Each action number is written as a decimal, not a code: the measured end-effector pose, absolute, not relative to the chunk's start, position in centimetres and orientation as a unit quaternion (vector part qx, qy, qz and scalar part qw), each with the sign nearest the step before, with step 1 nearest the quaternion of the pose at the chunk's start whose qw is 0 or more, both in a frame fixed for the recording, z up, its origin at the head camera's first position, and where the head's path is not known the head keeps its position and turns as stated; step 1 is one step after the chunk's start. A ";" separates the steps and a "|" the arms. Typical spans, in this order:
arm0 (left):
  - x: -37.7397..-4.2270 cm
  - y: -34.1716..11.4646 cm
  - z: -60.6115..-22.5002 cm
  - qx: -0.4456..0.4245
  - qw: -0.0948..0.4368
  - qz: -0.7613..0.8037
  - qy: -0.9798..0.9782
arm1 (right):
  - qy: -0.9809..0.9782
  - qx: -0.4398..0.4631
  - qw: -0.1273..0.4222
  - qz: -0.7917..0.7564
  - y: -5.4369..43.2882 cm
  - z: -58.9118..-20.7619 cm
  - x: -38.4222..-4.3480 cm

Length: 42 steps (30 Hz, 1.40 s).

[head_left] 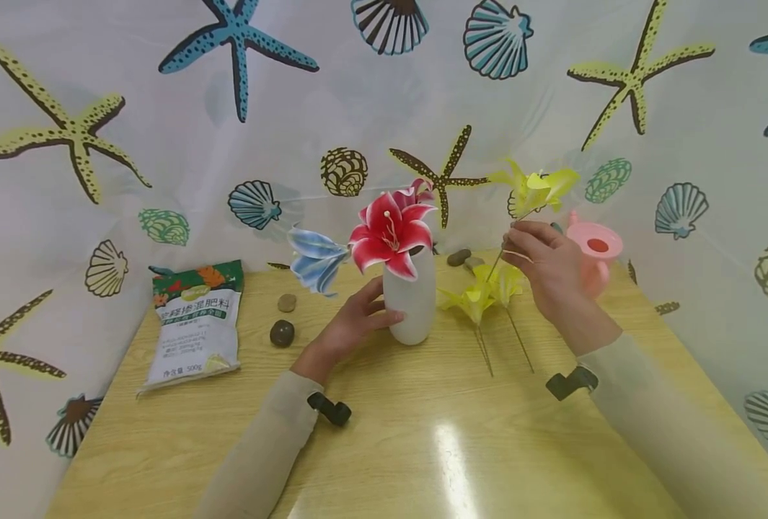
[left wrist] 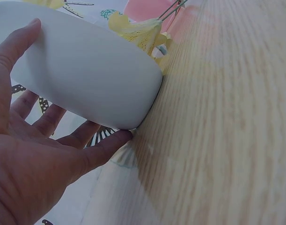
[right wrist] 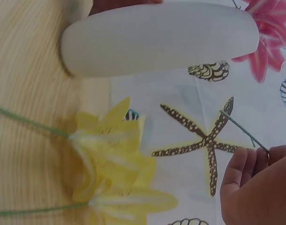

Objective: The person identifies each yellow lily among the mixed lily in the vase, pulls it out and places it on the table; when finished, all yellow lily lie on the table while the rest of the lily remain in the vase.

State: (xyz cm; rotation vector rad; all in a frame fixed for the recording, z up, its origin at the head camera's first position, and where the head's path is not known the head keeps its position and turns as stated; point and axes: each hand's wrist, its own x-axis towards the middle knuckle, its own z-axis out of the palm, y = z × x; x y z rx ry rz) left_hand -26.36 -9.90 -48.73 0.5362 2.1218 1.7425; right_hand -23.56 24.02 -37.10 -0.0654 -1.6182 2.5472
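A white vase stands upright on the table, with a red lily, a pinkish bloom behind it and a blue lily leaning out of its top. Around the vase's left side curls my left hand; in the left wrist view its thumb and fingers lie on opposite sides of the vase. My right hand pinches the stem of a yellow lily, raised to the right of the vase. In the right wrist view the green stem sticks out past the fingertips, apart from the vase.
More yellow lilies lie right of the vase, stems toward me. A pink watering can stands behind my right hand. Left are a fertilizer bag and a dark stone; other stones lie behind. A patterned curtain hangs behind the table.
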 end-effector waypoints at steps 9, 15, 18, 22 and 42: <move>-26.5 -9.8 -48.6 0.183 0.176 0.614 0.747 | -0.638 -0.028 0.070 0.767 27.3 -38.4 -22.2; -26.4 -9.8 -48.6 0.187 0.179 0.614 0.746 | -0.696 -0.014 0.087 0.712 29.7 -40.1 -21.6; -26.3 -9.9 -48.6 0.188 0.178 0.614 0.746 | -0.736 -0.019 0.093 0.670 30.9 -40.6 -21.3; -26.2 -9.9 -48.6 0.190 0.176 0.613 0.746 | -0.805 -0.033 0.094 0.584 32.4 -41.4 -21.2; -26.2 -9.8 -48.7 0.190 0.173 0.615 0.745 | -0.931 -0.029 0.022 0.364 36.2 -44.6 -18.6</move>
